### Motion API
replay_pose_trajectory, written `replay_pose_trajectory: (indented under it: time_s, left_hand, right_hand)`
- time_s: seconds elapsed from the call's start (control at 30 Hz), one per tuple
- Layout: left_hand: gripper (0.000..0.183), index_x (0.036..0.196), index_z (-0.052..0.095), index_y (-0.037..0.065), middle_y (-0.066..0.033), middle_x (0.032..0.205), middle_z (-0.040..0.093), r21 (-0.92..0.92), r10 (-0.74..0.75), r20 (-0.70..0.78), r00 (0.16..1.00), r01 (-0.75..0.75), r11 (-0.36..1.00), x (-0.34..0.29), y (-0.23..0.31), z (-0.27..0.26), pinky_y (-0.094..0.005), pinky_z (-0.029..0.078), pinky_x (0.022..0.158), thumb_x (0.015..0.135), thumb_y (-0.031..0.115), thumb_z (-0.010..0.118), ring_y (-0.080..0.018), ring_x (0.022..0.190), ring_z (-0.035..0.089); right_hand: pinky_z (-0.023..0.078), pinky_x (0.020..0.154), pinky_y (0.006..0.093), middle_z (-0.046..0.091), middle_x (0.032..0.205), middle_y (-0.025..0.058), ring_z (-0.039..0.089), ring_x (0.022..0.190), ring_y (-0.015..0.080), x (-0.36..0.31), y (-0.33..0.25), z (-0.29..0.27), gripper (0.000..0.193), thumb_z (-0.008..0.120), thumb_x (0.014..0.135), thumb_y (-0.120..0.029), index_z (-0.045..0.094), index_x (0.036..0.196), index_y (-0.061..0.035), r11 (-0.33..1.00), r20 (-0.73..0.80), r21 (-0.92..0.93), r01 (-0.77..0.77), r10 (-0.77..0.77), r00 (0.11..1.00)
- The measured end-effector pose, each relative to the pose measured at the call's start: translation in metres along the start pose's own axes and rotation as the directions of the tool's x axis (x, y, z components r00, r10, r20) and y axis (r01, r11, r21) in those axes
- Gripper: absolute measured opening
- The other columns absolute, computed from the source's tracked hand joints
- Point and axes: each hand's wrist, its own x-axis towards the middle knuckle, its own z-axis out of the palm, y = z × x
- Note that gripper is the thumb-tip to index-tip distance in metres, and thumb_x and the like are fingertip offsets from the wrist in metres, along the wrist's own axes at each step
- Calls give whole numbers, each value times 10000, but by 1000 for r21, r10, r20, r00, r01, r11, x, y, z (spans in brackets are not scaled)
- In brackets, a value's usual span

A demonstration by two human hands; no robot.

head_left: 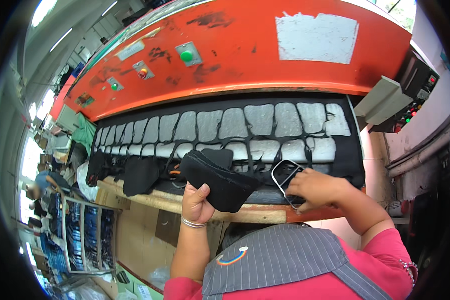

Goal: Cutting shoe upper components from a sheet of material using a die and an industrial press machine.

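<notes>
My left hand (197,202) grips a stack of black fabric pieces (220,187), thumb on top, in front of the machine bed. To its right, my right hand (312,187) has its fingers around the lower right side of a cutting die (274,176), a rounded frame with a pale metal rim. The die lies tilted near the bed's front edge. Behind both hands spreads a black sheet (348,155) with rows of cut-out openings, through which a pale surface shows. Another black piece (141,176) hangs over the front edge at the left.
Above the bed stands an orange press (245,55) with a green button (186,56) and a red button (143,73). A control box (419,80) is at the right. A metal rack (82,235) and another person (47,182) are at the left.
</notes>
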Motion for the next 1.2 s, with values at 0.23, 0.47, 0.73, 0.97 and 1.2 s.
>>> replay_pose_trajectory:
  time_s: [0.23, 0.47, 0.73, 0.97, 1.2]
  left_hand:
    - [524, 1290, 452, 32, -117, 1232, 569, 74, -33, -55, 998, 37, 997, -17, 9, -19, -411, 429, 1013, 816, -11, 670, -256, 1141, 555]
    - [392, 1205, 495, 12, -52, 1094, 589, 322, -206, -195, 959, 261, 910, -36, 11, -60, -287, 473, 888, 848, 2, 655, -113, 994, 561]
    - [219, 1112, 546, 33, -24, 860, 601, 519, -26, -358, 933, 222, 826, -49, 151, -189, -240, 491, 691, 919, 122, 598, -92, 745, 572]
    - [210, 1126, 557, 34, -22, 894, 594, 533, 195, -460, 866, 93, 841, -62, 246, -272, -233, 458, 747, 939, 127, 571, -84, 783, 557]
    - [402, 1129, 590, -6, -115, 1020, 650, 898, 420, -437, 796, 354, 263, -33, 280, -340, -304, 474, 824, 861, 284, 668, -202, 872, 618]
  right_hand:
    - [419, 983, 380, 566, 1208, 189, 549, 1132, 269, 76, -36, -8, 804, 762, 747, -436, 436, 1316, 28, 672, -462, 708, 219, 206, 863]
    - [461, 920, 298, 636, 1129, 85, 587, 1012, 140, 160, -89, 49, 464, 735, 817, -166, 553, 1201, 20, 98, -10, 995, -35, 426, 905]
    - [452, 855, 372, 616, 1057, 67, 540, 1086, 248, 188, -44, -75, 178, 761, 662, -120, 681, 812, -68, 998, -127, 38, -58, 63, 990]
    - [343, 993, 387, 471, 1405, 2, 329, 1369, 201, 299, -53, -48, 201, 552, 817, -228, 738, 873, -178, 764, 478, -508, 398, -133, 868]
    - [335, 969, 407, 555, 1247, -28, 436, 1225, 196, 309, -50, -27, 229, 512, 846, -237, 727, 926, -240, 649, 642, -578, 495, -13, 766]
